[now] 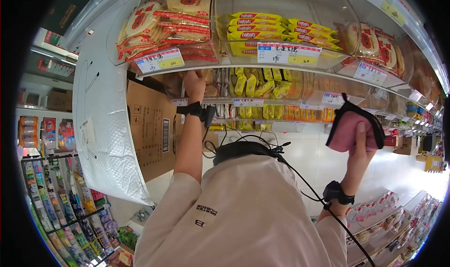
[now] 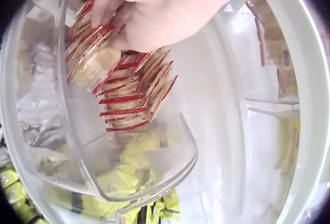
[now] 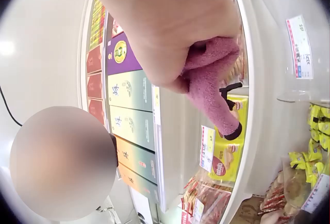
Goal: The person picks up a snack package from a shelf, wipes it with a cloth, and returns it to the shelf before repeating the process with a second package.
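My left hand (image 1: 194,85) reaches into a clear bin on the shelf below the top one. In the left wrist view, its fingers and thumb pinch a red-edged packet of rice crackers (image 2: 98,64). Several more such packets (image 2: 124,103) stand in a row inside the bin, just beneath the hand. Out to the right, away from the shelf, my right hand (image 1: 360,145) grips a pink cloth (image 1: 349,131) with black edging. The right wrist view shows the fluffy pink cloth (image 3: 209,82) bunched under the palm, its black-tipped end hanging down.
Above, the top shelf carries red cracker packets (image 1: 183,25) and yellow nabati packs (image 1: 255,30) behind price tags (image 1: 289,54). A cardboard box (image 1: 152,126) and a white padded sheet (image 1: 105,122) stand on the left. Yellow-wrapped snacks (image 1: 262,86) fill the neighbouring bin.
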Available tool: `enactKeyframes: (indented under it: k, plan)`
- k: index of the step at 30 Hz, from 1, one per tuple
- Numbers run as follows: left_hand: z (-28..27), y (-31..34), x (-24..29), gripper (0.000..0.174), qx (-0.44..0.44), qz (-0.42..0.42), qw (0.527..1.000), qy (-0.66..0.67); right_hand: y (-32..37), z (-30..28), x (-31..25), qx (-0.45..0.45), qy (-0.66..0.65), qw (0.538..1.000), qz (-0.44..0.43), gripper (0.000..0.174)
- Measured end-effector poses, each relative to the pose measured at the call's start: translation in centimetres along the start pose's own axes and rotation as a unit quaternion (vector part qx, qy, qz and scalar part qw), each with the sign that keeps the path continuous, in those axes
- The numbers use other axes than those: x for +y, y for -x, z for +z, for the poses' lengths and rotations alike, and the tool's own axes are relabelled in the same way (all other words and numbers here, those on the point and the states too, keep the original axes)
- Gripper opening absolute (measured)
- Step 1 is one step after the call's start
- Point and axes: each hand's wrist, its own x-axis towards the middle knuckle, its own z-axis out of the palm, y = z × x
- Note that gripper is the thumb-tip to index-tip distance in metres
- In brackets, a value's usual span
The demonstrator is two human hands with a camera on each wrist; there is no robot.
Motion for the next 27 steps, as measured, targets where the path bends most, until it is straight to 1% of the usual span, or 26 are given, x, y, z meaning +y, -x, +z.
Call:
enactKeyframes:
  k: [1, 2, 4, 5, 8, 11, 12, 14, 17, 20, 22, 23, 24, 25, 26, 27]
  plan:
    - [-0.1, 0.0, -0.3, 0.019, -0.008, -0.005, 1.0, 0.005, -0.1, 0.6, 0.0, -0.018, 0.029, 0.999, -0.011, 0.023]
    - [-0.1, 0.3, -0.7, 0.015, 0.0, 0.005, 0.999, 0.031, 0.0, 1.1, 0.2, -0.041, 0.03, 0.999, 0.001, 0.023]
    - [-0.7, 0.7, -0.7, 0.014, 0.017, 0.024, 0.998, 0.048, 0.0, 2.1, 0.4, -0.087, 0.032, 0.995, 0.025, 0.025]
    - [-1.0, 1.0, -0.8, 0.014, 0.025, 0.032, 0.998, 0.057, -0.2, 2.8, 0.5, -0.11, 0.032, 0.993, 0.02, 0.024]
    - [-2.8, 1.8, 0.1, 0.016, 0.011, 0.008, 0.992, 0.124, -0.5, 4.7, 0.7, -0.188, 0.029, 0.982, -0.016, 0.022]
    - [-4.4, 2.4, 1.3, 0.013, 0.005, -0.027, 0.982, 0.186, -0.3, 6.2, 0.9, -0.209, 0.034, 0.977, 0.014, 0.021]
    - [-4.3, 2.5, 0.8, 0.013, 0.021, -0.022, 0.982, 0.188, -0.4, 6.5, 1.0, -0.223, 0.057, 0.973, -0.025, 0.019]
    - [-3.9, 2.7, -0.2, 0.012, 0.051, -0.012, 0.98, 0.19, -0.3, 7.2, 1.2, -0.237, 0.046, 0.97, -0.006, 0.019]
    - [-4.7, 3.5, -0.2, 0.014, 0.052, 0.0, 0.982, 0.182, -0.1, 7.8, 1.3, -0.252, 0.035, 0.967, 0.015, 0.019]
    - [-5.4, 3.9, 0.3, 0.017, 0.059, 0.008, 0.963, 0.262, -0.1, 8.4, 1.7, -0.271, 0.016, 0.962, 0.042, 0.019]
    - [-6.7, 4.5, 2.4, 0.016, 0.053, -0.005, 0.949, 0.312, 0.0, 8.8, 3.0, -0.294, -0.006, 0.953, 0.072, 0.021]
    - [-7.6, 4.9, 3.8, 0.016, 0.05, -0.012, 0.941, 0.336, 0.1, 9.2, 3.7, -0.297, -0.005, 0.952, 0.071, 0.023]
    - [-8.6, 5.3, 5.2, 0.017, 0.035, -0.009, 0.942, 0.333, 0.4, 9.7, 4.6, -0.3, -0.004, 0.952, 0.068, 0.025]
    - [-9.1, 5.7, 6.0, 0.018, 0.007, -0.016, 0.941, 0.338, 0.6, 10.1, 5.3, -0.302, -0.003, 0.951, 0.066, 0.027]
    - [-9.5, 6.2, 6.6, 0.019, -0.021, -0.024, 0.939, 0.343, 0.9, 10.4, 5.9, -0.308, 0.018, 0.945, 0.111, 0.033]
    - [-9.9, 6.5, 7.2, 0.019, -0.048, -0.031, 0.936, 0.347, 1.0, 10.9, 6.8, -0.314, 0.003, 0.942, 0.117, 0.035]
